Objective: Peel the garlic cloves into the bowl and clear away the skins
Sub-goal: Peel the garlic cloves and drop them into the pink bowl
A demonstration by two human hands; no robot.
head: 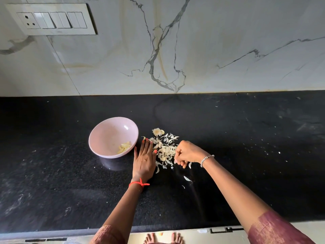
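Left hand [143, 161]: flat on counter [52, 173], fingers straight and together, beside skins [165, 150].
Right hand [188, 154]: fingers curled against skins; grip cannot be told.
Bowl [98, 138]: cloves [124, 147] inside.

The back wall [211, 41] is pale marble-look tile with grey veins, a few yellowish streaks, and a thin joint running slantwise on the left. A white switch panel [52, 20] sits at its upper left, with a round-pin socket [28, 20] beside three pairs of rockers. Below it a black, speckled stone table [246, 120] runs the full width, faintly reflecting the wall. Past its front edge lies a pale strip with a dark handle [226, 230].
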